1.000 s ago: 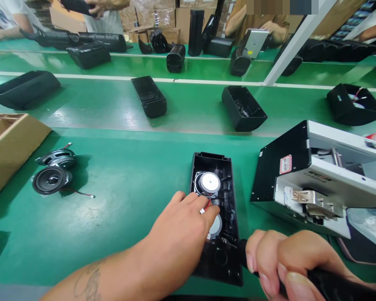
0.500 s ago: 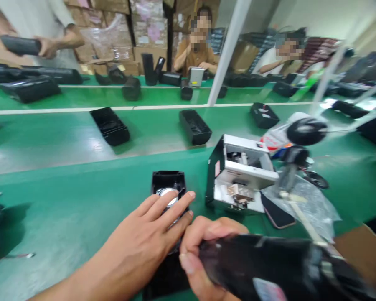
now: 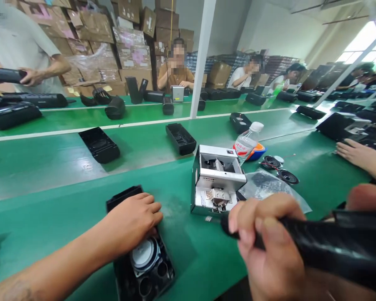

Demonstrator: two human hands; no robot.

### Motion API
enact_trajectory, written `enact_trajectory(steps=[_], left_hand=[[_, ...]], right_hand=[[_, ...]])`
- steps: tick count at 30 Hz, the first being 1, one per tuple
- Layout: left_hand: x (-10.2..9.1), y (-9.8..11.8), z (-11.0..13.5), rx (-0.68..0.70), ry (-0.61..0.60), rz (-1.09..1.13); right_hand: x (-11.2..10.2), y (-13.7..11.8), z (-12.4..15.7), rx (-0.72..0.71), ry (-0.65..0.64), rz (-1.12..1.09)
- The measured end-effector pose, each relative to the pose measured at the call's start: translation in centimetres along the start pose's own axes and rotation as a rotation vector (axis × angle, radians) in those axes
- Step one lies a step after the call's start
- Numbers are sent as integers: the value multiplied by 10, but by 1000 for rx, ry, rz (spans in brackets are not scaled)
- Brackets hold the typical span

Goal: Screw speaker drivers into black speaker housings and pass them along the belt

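A black speaker housing [image 3: 117,267] lies open-side up on the green bench in front of me. Inside it sit a round speaker driver [image 3: 145,253] and two round holes. My left hand [image 3: 134,219] rests across the upper part of this housing, fingers curled over its right edge and covering what lies beneath. At the right, my right hand [image 3: 272,238] is wrapped round a long black electric screwdriver [image 3: 332,242], whose body runs out toward the right edge. Its narrow end points left, close to the front of a screw feeder [image 3: 219,175] with a white-and-black case.
A plastic bottle [image 3: 249,140], a clear plastic bag [image 3: 272,188] and loose speaker drivers [image 3: 287,177] lie beyond the feeder. More housings [image 3: 181,139] stand along the belt. A co-worker's hand [image 3: 357,154] is at the right; others sit opposite.
My view has turned rightward and up. My left hand has gone from spread fingers to curled ones on the housing, which appears nearer. The right hand has moved right and up with the screwdriver.
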State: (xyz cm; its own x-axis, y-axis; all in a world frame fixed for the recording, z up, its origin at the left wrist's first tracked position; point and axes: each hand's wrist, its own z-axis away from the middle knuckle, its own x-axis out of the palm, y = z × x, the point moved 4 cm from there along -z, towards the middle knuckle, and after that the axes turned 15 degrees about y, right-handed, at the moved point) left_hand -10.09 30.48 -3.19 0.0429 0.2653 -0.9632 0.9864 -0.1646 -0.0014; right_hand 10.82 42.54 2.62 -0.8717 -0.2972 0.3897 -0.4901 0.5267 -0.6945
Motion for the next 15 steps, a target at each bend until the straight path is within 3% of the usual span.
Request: enact_trajectory(steps=[4, 7, 9, 12, 15], left_hand=[[-13, -16, 34, -306, -59, -146], [-16, -30, 66, -678, -172, -168], [-13, -32, 84, -886, -210, -58], [-3, -20, 99, -1014, -156, 141], [5, -4, 101, -1046, -45, 155]], right_hand=[[-10, 8, -37, -48, 71, 91], [-10, 13, -39, -87, 108, 140], [-9, 17, -37, -79, 99, 144], [-9, 23, -34, -91, 82, 130], [-6, 30, -32, -95, 38, 103]])
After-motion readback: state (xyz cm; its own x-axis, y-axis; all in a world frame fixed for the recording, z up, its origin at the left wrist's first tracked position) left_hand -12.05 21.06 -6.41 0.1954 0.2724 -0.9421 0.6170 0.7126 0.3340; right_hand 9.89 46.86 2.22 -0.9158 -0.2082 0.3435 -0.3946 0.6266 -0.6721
